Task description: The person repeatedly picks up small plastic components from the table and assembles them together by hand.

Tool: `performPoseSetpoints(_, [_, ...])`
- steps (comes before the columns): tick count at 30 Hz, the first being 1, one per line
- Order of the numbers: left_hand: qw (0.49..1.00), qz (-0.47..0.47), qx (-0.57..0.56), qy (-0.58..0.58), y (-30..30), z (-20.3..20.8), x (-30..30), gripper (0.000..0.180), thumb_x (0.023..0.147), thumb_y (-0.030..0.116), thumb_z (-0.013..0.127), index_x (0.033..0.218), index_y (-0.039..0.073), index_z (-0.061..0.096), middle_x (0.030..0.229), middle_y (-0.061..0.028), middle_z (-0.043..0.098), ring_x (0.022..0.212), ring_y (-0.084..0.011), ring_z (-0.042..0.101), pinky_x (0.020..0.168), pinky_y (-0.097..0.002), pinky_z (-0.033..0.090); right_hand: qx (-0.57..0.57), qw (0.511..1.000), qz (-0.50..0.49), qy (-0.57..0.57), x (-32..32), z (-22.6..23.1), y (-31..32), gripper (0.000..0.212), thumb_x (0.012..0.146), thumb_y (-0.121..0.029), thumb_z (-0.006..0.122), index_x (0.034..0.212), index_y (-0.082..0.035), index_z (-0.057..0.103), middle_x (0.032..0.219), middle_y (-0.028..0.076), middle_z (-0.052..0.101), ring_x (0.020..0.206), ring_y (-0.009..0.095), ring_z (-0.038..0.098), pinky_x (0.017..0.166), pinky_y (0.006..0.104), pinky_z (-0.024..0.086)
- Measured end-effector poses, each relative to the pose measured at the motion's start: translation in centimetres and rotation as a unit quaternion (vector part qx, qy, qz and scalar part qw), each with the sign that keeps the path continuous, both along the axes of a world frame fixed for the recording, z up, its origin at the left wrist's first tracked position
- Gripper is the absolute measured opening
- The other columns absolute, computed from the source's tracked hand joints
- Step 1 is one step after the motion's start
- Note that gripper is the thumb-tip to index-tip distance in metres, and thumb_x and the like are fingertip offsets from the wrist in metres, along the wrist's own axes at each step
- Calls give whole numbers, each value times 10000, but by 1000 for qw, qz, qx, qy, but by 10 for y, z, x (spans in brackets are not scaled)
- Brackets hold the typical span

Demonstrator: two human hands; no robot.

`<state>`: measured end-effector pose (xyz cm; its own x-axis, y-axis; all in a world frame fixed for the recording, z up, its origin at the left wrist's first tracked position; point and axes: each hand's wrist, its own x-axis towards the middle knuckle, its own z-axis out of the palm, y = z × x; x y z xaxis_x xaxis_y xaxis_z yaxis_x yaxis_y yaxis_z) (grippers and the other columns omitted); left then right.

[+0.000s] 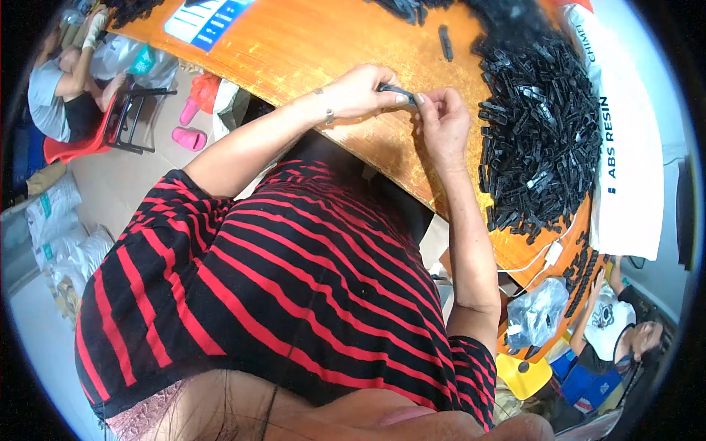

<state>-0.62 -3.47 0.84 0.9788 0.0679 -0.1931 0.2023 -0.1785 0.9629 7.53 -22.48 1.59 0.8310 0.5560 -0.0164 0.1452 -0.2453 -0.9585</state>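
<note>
Between my two hands, just above the near edge of the orange wooden table (323, 51), is a small dark elongated plastic piece (398, 91). The fingers of my left hand (362, 90) are closed round its left end. At its right end, the thumb and fingertips of my right hand (444, 123) pinch it. Just right of that hand lies a large heap of small black plastic parts (540, 132). A single black part (446, 42) lies apart from the heap, farther back on the table.
A white printed sack (629, 147) stands along the heap's right side. A white cable (553, 253) and a clear plastic bag (538, 312) are at the lower right. A blue and white sheet (207, 20) lies far left. Co-workers sit at the left (62, 88) and lower right (614, 331).
</note>
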Motion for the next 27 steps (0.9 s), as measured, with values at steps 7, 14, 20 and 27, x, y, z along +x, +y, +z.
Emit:
performPoseSetpoints(7, [995, -23, -91, -40, 13, 39, -50, 140, 973, 152, 703, 1038, 38, 654, 867, 36, 602, 798, -50, 527, 689, -235, 425, -83, 991, 107, 4, -26, 17, 4, 188, 915, -205, 770, 912, -40, 680, 682, 80, 662, 622, 176, 666, 579, 343, 540])
performPoseSetpoints(14, [954, -72, 280, 83, 122, 53, -162, 206, 856, 125, 771, 1007, 19, 681, 925, -103, 685, 883, -234, 655, 789, -358, 510, -220, 934, 72, -270, 10, 61, -45, 148, 881, -193, 772, 920, -75, 692, 869, 168, 705, 823, 348, 711, 723, 440, 565])
performPoseSetpoints(20, [917, 18, 389, 88, 123, 49, -164, 203, 857, 148, 775, 983, 25, 673, 903, -119, 686, 850, -270, 671, 759, -375, 519, -447, 814, -47, -367, 67, 49, -76, 271, 903, -146, 716, 1142, -60, 623, 1051, 201, 651, 863, 419, 701, 739, 485, 583])
performPoseSetpoints(27, [912, -40, 380, -150, 81, 56, -36, 173, 922, 190, 713, 999, 48, 651, 893, -132, 640, 867, -321, 668, 717, -426, 514, -330, 852, 9, -405, 80, 32, -24, 223, 879, -153, 746, 1077, -90, 664, 1032, 142, 660, 856, 388, 690, 712, 467, 565])
